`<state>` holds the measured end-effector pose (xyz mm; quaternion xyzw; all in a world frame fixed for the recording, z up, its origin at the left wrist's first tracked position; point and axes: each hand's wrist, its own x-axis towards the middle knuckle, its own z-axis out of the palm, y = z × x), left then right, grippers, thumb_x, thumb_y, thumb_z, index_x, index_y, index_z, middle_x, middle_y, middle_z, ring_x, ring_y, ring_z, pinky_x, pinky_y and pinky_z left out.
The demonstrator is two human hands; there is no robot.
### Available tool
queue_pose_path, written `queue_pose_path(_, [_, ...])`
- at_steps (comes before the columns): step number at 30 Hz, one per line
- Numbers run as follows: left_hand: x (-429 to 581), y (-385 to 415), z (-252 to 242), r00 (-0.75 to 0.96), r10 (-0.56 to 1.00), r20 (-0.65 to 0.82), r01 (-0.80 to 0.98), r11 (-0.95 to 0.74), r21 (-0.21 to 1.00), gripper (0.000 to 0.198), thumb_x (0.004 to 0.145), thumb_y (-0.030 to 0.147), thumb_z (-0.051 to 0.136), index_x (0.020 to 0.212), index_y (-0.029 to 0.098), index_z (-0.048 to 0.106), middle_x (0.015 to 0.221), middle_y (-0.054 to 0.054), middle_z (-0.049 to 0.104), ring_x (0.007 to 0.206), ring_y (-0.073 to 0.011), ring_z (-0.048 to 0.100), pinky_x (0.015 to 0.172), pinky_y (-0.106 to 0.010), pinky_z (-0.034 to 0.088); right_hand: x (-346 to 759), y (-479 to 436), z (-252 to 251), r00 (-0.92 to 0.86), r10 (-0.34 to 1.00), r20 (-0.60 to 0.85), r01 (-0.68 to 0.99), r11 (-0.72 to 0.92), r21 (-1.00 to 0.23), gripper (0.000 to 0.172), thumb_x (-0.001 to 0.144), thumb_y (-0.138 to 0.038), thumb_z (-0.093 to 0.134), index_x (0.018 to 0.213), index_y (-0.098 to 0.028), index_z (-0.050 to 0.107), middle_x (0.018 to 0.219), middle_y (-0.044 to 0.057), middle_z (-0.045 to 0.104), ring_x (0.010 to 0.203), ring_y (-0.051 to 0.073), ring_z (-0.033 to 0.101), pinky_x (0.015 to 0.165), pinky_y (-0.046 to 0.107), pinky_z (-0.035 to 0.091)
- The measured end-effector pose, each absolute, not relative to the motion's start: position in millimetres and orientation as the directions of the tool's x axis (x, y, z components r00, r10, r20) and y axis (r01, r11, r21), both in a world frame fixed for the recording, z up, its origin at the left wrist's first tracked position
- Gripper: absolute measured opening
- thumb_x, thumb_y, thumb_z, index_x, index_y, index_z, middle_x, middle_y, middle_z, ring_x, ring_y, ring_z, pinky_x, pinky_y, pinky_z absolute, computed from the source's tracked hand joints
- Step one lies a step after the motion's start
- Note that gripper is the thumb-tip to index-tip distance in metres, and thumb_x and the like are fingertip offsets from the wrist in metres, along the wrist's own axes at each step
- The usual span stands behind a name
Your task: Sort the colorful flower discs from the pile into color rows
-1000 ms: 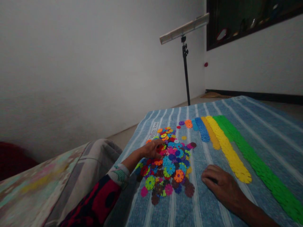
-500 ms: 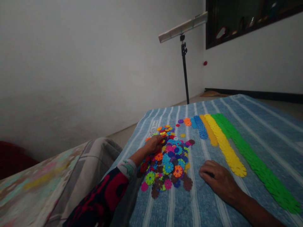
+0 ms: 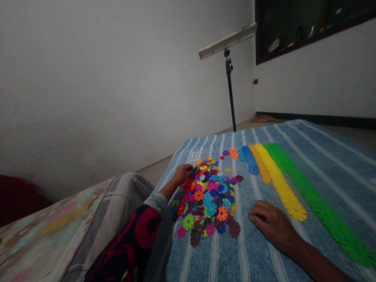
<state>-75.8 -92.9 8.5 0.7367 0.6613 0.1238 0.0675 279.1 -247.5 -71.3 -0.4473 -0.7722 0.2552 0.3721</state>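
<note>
A heap of colourful notched plastic discs (image 3: pixel 210 196) lies on the blue striped cloth (image 3: pixel 202 262). At the heap's upper left edge is my left hand (image 3: pixel 182 174), fingers closed together; whatever may be in them is too small to make out. My right hand (image 3: pixel 273 223) rests on the cloth to the right of the heap, loosely curled with nothing visible in it. Beyond it, discs of one colour lie overlapped in rows: a long green row (image 3: pixel 320 203), a yellow row (image 3: pixel 280 184), a shorter orange-yellow row (image 3: pixel 262 166) and a blue row (image 3: pixel 250 160).
Small groups of light blue discs (image 3: pixel 241 154) and orange discs (image 3: pixel 234 153) sit at the far end, beside a purple disc (image 3: pixel 225 152). A black stand (image 3: pixel 230 90) rises behind the cloth. To the left is a patterned cover (image 3: pixel 58 219).
My left hand has drawn back up and left, from over the discs to the heap's edge. My right hand keeps its place on the cloth. The view has shifted slightly.
</note>
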Motion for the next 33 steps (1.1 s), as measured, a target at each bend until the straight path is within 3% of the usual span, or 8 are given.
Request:
queue_pose_path(11, [-100,-89,-11,-0.107,0.992,0.069,0.798,0.045,0.601,0.042,0.062,0.007,0.054,0.098,0.015,0.074,0.086,0.0,0.075,0.081,-0.0155,0.067,0.072,-0.021,0.052,281,-246,-74,-0.339,0.887,0.313,0.503,0.452,-0.737,0.025,0.09,-0.029,0.05,0.072,-0.022,0.065,0.077,0.002,0.063,0.082,0.019,0.059,0.077,0.033,0.045])
queue_pose_path(15, [-102,-92,-11,-0.15,0.988,0.029,0.761,0.096,0.641,0.042,0.061,0.005,0.053,0.097,0.013,0.072,0.083,0.0,0.073,0.076,-0.0141,0.066,0.068,-0.02,0.051,281,-246,-75,-0.347,0.884,0.313,0.499,0.457,-0.736,0.024,0.09,-0.028,0.05,0.073,-0.022,0.065,0.078,0.002,0.064,0.083,0.019,0.059,0.078,0.034,0.045])
queue_pose_path(19, [-101,-96,-4,-0.139,0.988,0.066,0.828,0.079,0.555,0.038,0.065,0.006,0.053,0.097,0.013,0.072,0.086,-0.003,0.073,0.08,-0.0161,0.067,0.073,-0.023,0.05,280,-246,-74,-0.347,0.885,0.31,0.498,0.454,-0.739,0.025,0.09,-0.029,0.049,0.072,-0.022,0.065,0.078,0.003,0.064,0.083,0.019,0.059,0.078,0.034,0.045])
queue_pose_path(23, [-88,-101,8,-0.061,0.988,0.145,0.947,0.011,0.321,0.034,0.071,0.014,0.058,0.101,0.014,0.074,0.099,-0.008,0.074,0.093,-0.0223,0.067,0.085,-0.029,0.05,280,-247,-72,-0.345,0.885,0.312,0.492,0.454,-0.743,0.026,0.09,-0.028,0.049,0.07,-0.022,0.064,0.076,0.002,0.063,0.082,0.019,0.059,0.076,0.034,0.044])
queue_pose_path(26, [-67,-104,12,0.091,0.98,0.178,0.977,-0.122,0.176,0.03,0.077,0.019,0.059,0.103,0.014,0.074,0.11,-0.011,0.072,0.102,-0.0249,0.065,0.092,-0.032,0.048,280,-246,-72,-0.342,0.886,0.313,0.493,0.452,-0.743,0.026,0.089,-0.027,0.049,0.069,-0.022,0.064,0.075,0.003,0.062,0.082,0.019,0.059,0.076,0.034,0.044])
queue_pose_path(28, [-50,-107,11,0.234,0.96,0.153,0.96,-0.253,0.12,0.027,0.078,0.02,0.058,0.1,0.017,0.074,0.107,-0.01,0.072,0.102,-0.0247,0.064,0.092,-0.032,0.047,280,-246,-74,-0.341,0.886,0.315,0.491,0.454,-0.743,0.025,0.089,-0.028,0.049,0.07,-0.022,0.064,0.075,0.003,0.062,0.082,0.019,0.059,0.076,0.034,0.044])
queue_pose_path(33, [-17,-111,2,0.554,0.832,0.021,0.828,-0.554,0.093,0.029,0.075,0.021,0.061,0.104,0.019,0.07,0.105,-0.005,0.071,0.1,-0.0226,0.063,0.092,-0.031,0.047,279,-245,-77,-0.337,0.888,0.313,0.487,0.449,-0.749,0.025,0.089,-0.027,0.05,0.069,-0.022,0.063,0.075,0.003,0.062,0.081,0.019,0.058,0.075,0.033,0.043])
